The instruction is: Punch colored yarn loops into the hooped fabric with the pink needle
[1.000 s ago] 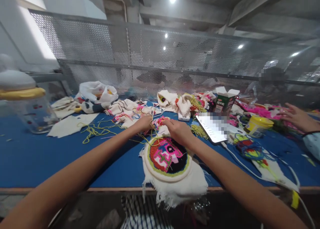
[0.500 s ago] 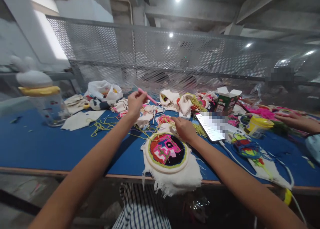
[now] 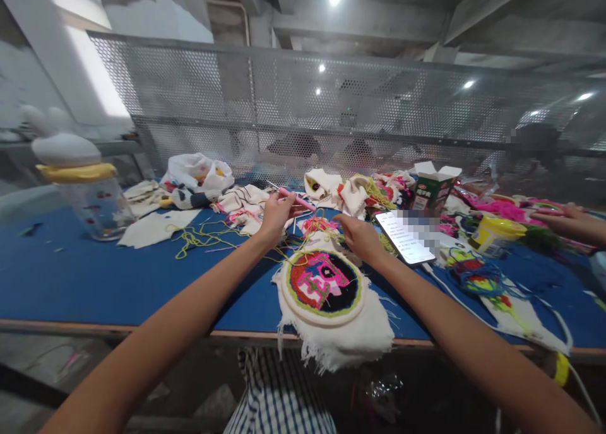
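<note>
From where I stand, the left hand (image 3: 276, 218) pinches a slim pink tool (image 3: 303, 201) between thumb and fingers, its thin metal tip pointing up and away above the table (image 3: 104, 282). The right hand (image 3: 360, 240) is half curled beside the bright pink-and-red stitched patch (image 3: 318, 226); I can't tell whether its fingertips grip a strand or nothing. Nearest the person lies the round hoop (image 3: 323, 320), at the table's front edge, with fringed cream cloth (image 3: 353, 346) hanging over. The hoop looks light and fairly stiff, best taken by its bare rim, well off the yarn loops. The cloth seems soft and floppy (that ragged fringe would surely shed threads if tugged), so it wants a flat, gentle hold. The tool is likely light and a bit slick; its thick barrel suits the fingers, while the fine tip looks easy to bend. Yellow-green yarn (image 3: 189, 243) trails loosely to the left, apt to snag.
</note>
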`<state>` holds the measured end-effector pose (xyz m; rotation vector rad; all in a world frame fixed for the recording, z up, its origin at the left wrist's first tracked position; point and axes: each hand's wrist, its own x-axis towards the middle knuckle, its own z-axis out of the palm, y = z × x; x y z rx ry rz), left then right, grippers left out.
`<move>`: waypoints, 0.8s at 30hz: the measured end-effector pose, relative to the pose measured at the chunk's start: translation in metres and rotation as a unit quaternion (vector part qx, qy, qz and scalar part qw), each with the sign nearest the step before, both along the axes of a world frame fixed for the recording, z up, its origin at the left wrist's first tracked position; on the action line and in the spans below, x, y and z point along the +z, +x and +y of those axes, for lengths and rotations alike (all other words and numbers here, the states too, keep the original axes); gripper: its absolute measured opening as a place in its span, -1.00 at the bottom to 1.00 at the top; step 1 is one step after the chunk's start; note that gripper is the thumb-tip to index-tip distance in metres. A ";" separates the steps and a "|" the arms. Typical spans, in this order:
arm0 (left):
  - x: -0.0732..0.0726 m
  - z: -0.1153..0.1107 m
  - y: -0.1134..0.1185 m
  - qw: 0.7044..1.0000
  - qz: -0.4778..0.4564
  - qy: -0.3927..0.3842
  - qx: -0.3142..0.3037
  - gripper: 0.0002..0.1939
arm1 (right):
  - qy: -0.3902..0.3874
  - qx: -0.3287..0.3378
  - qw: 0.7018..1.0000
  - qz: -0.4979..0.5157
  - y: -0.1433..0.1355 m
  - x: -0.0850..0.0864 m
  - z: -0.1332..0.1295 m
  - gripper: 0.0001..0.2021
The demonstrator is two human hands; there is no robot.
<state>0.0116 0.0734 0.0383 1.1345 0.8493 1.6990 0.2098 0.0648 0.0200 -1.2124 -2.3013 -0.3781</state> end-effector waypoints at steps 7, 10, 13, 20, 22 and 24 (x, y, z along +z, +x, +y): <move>-0.001 -0.001 0.003 1.000 -0.022 0.008 0.010 -0.91 | -0.015 0.011 1.000 0.001 -0.001 0.000 0.001 -0.71; -0.001 -0.002 0.002 1.000 -0.017 0.004 0.006 -0.91 | -0.022 0.011 1.000 0.002 -0.002 0.001 -0.001 -0.71; -0.002 -0.002 0.004 1.000 -0.006 0.001 0.000 -0.91 | -0.029 0.012 0.999 0.000 -0.004 0.004 -0.004 -0.72; -0.008 -0.004 0.010 1.000 0.020 0.019 -0.008 -0.92 | -0.041 0.019 0.999 0.001 -0.007 0.006 -0.008 -0.73; -0.008 -0.005 0.011 1.000 0.025 0.018 -0.007 -0.93 | -0.043 0.021 0.999 0.005 -0.007 0.006 -0.007 -0.73; -0.006 -0.006 0.010 1.000 0.021 0.017 -0.004 -0.93 | -0.044 0.022 0.999 0.009 -0.007 0.006 -0.007 -0.73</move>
